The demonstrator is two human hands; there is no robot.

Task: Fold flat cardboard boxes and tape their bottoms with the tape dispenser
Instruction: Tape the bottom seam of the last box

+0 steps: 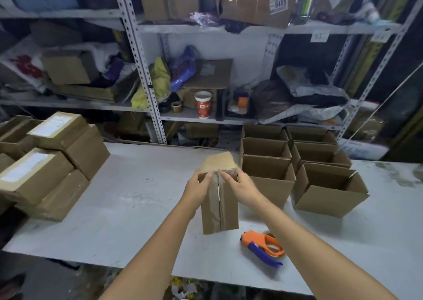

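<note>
At my far left a stack of sealed boxes (52, 162) sits on the table (137, 196), well apart from my work, so I expect no trouble there.

My left hand (200, 184) is curled round the far left corner of the box (219, 215), thumb at the seam. The box stands on the table in front of me, taped side up, with a strip of tape (219, 194) running along the middle join. My right hand (240, 185) clamps the far right corner the same way, its thumb meeting the other at the tape's far end.

The risk, as I judge it, lies at this end. If I press unevenly, the tape may wrinkle or lift at the edge, and the flaps could spring apart once the box is loaded. Squeezing the corners too hard might also skew the box, so the seam gapes under the tape.

To the right and nearer me lies the tape dispenser (263, 246), close to the table's front edge. A careless sweep of my right forearm could knock it off.

Further right the open boxes (297, 162) stand in rows just beside my box. Turning mine over hastily could bump them out of line.
</note>
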